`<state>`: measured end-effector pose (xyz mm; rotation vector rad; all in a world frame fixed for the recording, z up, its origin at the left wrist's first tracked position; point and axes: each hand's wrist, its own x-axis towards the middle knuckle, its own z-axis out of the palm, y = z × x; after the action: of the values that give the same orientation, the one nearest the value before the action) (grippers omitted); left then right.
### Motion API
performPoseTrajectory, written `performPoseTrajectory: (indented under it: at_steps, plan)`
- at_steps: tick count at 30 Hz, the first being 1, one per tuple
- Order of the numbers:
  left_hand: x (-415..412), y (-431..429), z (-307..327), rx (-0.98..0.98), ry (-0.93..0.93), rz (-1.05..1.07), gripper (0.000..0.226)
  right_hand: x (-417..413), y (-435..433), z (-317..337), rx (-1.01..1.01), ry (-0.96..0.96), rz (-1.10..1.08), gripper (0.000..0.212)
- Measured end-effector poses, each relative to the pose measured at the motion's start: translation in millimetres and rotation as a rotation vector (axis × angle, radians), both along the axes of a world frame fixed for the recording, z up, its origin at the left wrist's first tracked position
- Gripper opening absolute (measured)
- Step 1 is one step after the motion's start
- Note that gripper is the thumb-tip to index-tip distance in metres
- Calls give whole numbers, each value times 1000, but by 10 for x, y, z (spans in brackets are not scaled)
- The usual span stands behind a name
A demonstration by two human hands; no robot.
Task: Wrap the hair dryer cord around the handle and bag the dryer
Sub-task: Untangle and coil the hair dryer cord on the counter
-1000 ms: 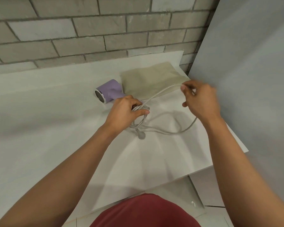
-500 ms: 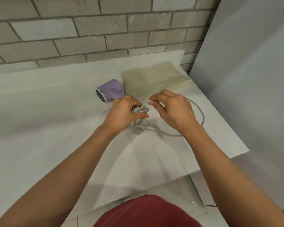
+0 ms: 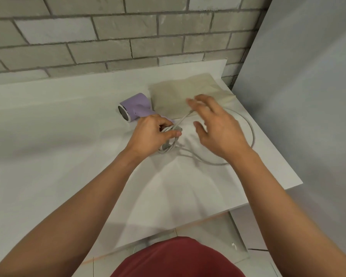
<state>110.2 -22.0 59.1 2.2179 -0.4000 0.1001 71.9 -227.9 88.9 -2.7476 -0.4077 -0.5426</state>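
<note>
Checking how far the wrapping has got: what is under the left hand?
The left hand grips turns of grey cord wound at the handle of the purple hair dryer. Fingers and cord cover most of that handle, so the turns cannot be counted.

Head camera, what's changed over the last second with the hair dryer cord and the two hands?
The right hand carried the grey cord from beside the beige cloth bag in to the left hand, then swung back out toward the bag, fingers now spread. Unchanged: the left hand grips the lilac hair dryer where the cord is wound; dryer and bag lie where they were on the white counter.
</note>
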Motion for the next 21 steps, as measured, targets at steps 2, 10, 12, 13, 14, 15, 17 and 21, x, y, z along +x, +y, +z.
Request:
performPoseTrajectory:
  at_steps: [2, 10, 12, 13, 14, 15, 17, 21]
  plan:
    - [-21, -5, 10, -12, 7, -4, 20, -14, 102, -59, -72, 6, 82, 41]
    - [-74, 127, 20, 27, 115, -55, 33, 49, 91, -136, 210, -103, -23, 19]
    - [-79, 132, 10, 5, 124, -52, 40, 42, 65, -118, 268, -124, -63, 18]
    - [-82, 125, 7, -5, 126, -56, 44, 37, 61, -115, 280, -118, -68, 18]
    - [-81, 118, 2, -13, 130, -63, 47, 30, 61, -112, 289, -104, -72, 18]
    - [-84, 114, -1, -23, 139, -69, 48, 30, 56, -119, 297, -94, -73, 18]
    - [-90, 115, -5, -80, 173, -62, 45, 29, 23, -133, 326, -107, -71, 19]
    - [-86, 181, -48, -255, 286, -2, 39, 28, -186, -179, 389, -161, -163, 22]
